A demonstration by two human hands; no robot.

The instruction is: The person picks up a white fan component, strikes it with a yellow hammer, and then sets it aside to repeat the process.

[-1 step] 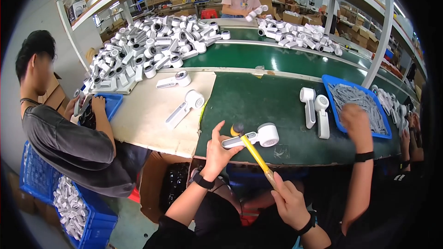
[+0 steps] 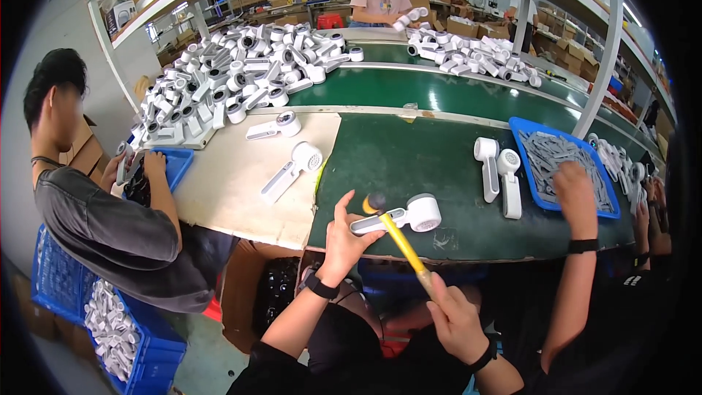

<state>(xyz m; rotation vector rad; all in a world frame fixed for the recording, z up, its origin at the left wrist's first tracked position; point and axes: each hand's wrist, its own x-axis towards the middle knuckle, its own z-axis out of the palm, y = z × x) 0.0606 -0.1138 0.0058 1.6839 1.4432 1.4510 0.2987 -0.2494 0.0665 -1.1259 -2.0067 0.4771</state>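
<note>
My left hand (image 2: 346, 240) grips the grey-striped handle of a white fabric shaver (image 2: 423, 213), its round head pointing right, at the front of the green tabletop. In my right hand (image 2: 458, 322) is the handle of a mallet (image 2: 404, 241) with a yellow shaft and a dark-and-yellow head. That head is over the shaver's handle, close to my left fingers; whether it touches cannot be seen. A pair of white shavers (image 2: 510, 184) lies to the right, and another shaver (image 2: 292, 170) rests on the cardboard at left.
A co-worker's hand (image 2: 575, 189) reaches into a blue tray (image 2: 521, 148) of grey strips at right. Another person (image 2: 110, 197) works at left by a second blue tray (image 2: 183, 164). A large heap of shavers (image 2: 227, 77) lies beyond the cardboard (image 2: 219, 194), beside the green conveyor (image 2: 380, 86).
The co-worker's hand over the right tray has shifted slightly right and toward the near side. My own hands, the mallet and the shaver look nearly the same.
</note>
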